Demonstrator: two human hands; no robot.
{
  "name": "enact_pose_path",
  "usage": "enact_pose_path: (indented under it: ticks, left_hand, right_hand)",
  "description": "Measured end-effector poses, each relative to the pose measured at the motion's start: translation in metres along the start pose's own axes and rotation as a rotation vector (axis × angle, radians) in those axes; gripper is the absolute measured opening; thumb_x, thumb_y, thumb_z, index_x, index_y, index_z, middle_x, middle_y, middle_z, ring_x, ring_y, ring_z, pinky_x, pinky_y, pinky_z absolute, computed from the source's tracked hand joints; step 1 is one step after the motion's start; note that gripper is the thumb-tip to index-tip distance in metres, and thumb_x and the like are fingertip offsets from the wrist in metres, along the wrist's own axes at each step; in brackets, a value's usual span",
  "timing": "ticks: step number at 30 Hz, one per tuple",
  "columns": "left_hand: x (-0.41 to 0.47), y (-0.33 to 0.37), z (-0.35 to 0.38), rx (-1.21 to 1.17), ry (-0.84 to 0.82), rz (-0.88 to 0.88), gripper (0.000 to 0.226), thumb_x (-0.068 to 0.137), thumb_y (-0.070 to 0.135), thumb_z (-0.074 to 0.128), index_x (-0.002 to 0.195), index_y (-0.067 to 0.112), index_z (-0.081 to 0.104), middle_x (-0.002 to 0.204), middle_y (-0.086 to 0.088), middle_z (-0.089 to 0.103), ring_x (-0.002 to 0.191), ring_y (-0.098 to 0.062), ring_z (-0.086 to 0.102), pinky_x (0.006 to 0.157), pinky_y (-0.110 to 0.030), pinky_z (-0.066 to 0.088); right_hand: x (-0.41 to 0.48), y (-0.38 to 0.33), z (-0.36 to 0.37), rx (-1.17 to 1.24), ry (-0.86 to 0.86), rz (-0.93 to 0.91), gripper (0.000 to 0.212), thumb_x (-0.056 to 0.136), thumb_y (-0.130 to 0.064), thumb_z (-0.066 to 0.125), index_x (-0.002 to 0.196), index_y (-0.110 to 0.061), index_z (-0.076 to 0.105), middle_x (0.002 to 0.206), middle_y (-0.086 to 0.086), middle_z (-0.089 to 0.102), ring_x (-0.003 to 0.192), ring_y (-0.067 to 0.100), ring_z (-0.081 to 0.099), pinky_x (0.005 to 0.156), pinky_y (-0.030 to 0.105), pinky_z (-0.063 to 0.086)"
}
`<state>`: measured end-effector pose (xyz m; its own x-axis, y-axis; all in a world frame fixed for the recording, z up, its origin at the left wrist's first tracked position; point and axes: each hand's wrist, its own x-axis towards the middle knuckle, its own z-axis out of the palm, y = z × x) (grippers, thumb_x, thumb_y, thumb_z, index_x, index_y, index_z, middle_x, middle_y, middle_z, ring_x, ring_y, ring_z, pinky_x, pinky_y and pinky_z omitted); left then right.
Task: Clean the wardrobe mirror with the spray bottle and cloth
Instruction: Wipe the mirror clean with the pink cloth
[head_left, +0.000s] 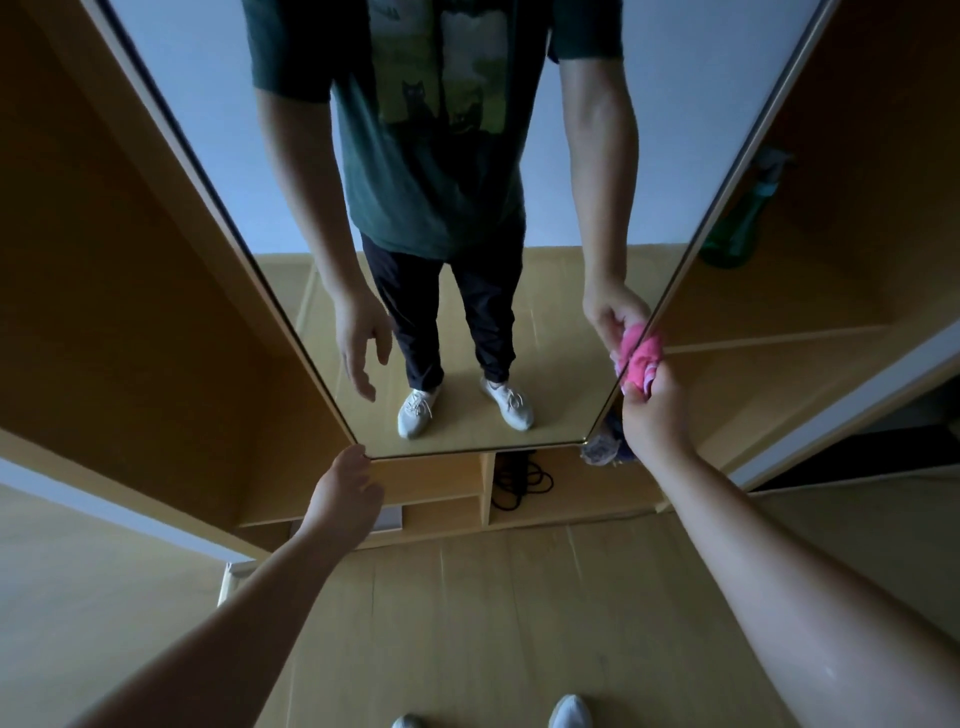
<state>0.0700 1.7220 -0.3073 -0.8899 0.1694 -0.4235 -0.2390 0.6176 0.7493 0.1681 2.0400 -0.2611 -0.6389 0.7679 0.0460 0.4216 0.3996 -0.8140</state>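
A tall wardrobe mirror (550, 171) fills the middle of the head view and reflects a person standing in front of it. My right hand (654, 410) grips a bunched pink cloth (644, 356) against the mirror's lower right edge. At the mirror's lower left corner my left hand (345, 491) hovers with relaxed fingers and holds nothing. A green spray bottle (740, 223) stands on a wardrobe shelf to the right of the mirror, apart from both hands.
Open wooden wardrobe compartments (130, 291) flank the mirror. Below it are small cubbies, one with a coiled black cable (522, 480). A crumpled transparent bag (602, 447) lies by the mirror's lower right corner. My feet (569, 713) stand on the light wooden floor.
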Motion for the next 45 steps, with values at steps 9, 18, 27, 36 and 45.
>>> enact_pose_path:
  ticks: [9,18,27,36,45]
  left_hand:
    - [0.022,-0.012,0.026,0.013,0.068,-0.114,0.034,0.089,0.001,0.052,0.117,0.015,0.038,0.097,-0.002,0.052,0.074,-0.014,0.050,0.057,-0.024,0.040]
    - [0.046,-0.020,0.023,-0.060,0.046,-0.049,0.078,0.083,0.000,0.054,0.149,0.026,0.023,0.149,-0.007,0.041,0.115,-0.026,0.052,0.082,-0.032,0.046]
    - [0.058,-0.038,0.027,-0.041,0.075,-0.017,0.076,0.084,-0.001,0.054,0.150,0.025,0.026,0.145,-0.011,0.045,0.127,-0.028,0.047,0.089,-0.040,0.050]
    - [0.062,-0.051,0.030,-0.063,0.077,0.008,0.077,0.082,-0.003,0.052,0.149,0.024,0.026,0.145,-0.008,0.045,0.127,-0.023,0.047,0.087,-0.030,0.041]
    - [0.057,-0.049,0.032,-0.037,0.013,0.028,0.084,0.085,-0.005,0.051,0.150,0.034,0.013,0.151,-0.010,0.036,0.135,-0.029,0.040,0.084,-0.036,0.046]
  right_hand:
    - [-0.001,0.022,0.017,-0.056,-0.001,0.052,0.027,0.095,-0.004,0.049,0.121,-0.005,0.054,0.099,0.009,0.061,0.084,0.021,0.055,0.071,0.026,0.040]
    - [-0.004,0.040,0.033,-0.095,-0.015,0.069,0.024,0.096,-0.004,0.046,0.118,0.000,0.053,0.093,0.007,0.057,0.072,0.013,0.050,0.058,0.012,0.035]
    - [-0.006,0.066,0.056,-0.091,-0.002,0.130,0.029,0.095,-0.002,0.047,0.122,0.000,0.054,0.106,0.018,0.064,0.088,0.028,0.059,0.071,0.024,0.037]
    - [-0.011,0.092,0.083,-0.111,0.014,0.221,0.033,0.091,0.003,0.048,0.123,0.001,0.054,0.114,0.025,0.062,0.105,0.038,0.059,0.077,0.026,0.036]
    - [-0.007,0.093,0.070,-0.109,-0.057,0.275,0.027,0.093,-0.003,0.048,0.119,-0.002,0.057,0.110,0.021,0.062,0.093,0.031,0.057,0.075,0.028,0.037]
